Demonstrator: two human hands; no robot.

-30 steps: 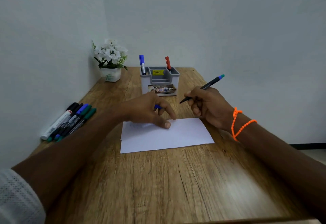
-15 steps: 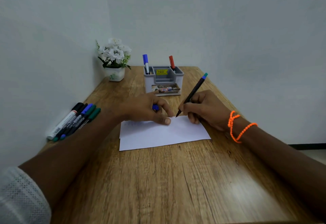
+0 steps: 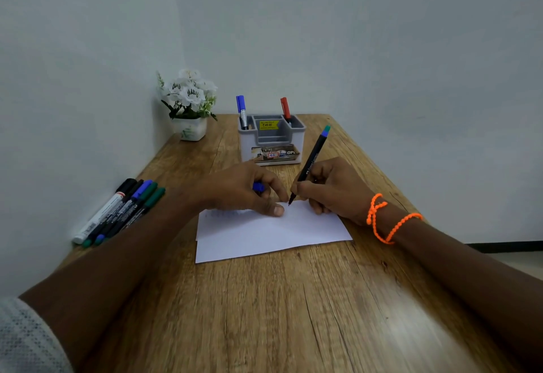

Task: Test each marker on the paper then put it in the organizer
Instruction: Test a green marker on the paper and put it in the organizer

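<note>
A white sheet of paper (image 3: 264, 234) lies mid-table with faint marks near its far left corner. My right hand (image 3: 332, 187) grips a black marker (image 3: 311, 161) with a teal end, its tip touching the paper's far edge. My left hand (image 3: 244, 190) presses on the paper with its fingertips and holds a blue cap (image 3: 258, 186) in its curled fingers. The grey and white organizer (image 3: 271, 140) stands behind the hands, holding a blue marker (image 3: 241, 111) at its left and a red marker (image 3: 285, 109) at its right.
Several markers (image 3: 117, 211) lie side by side along the left wall. A white pot of white flowers (image 3: 189, 105) stands in the back left corner. The wooden table (image 3: 264, 314) has walls at its left and back, and its right edge drops to the floor.
My right hand swung the marker from nearly level to steeply upright and brought its tip down onto the paper's far edge. My left hand has stayed on the paper with the cap.
</note>
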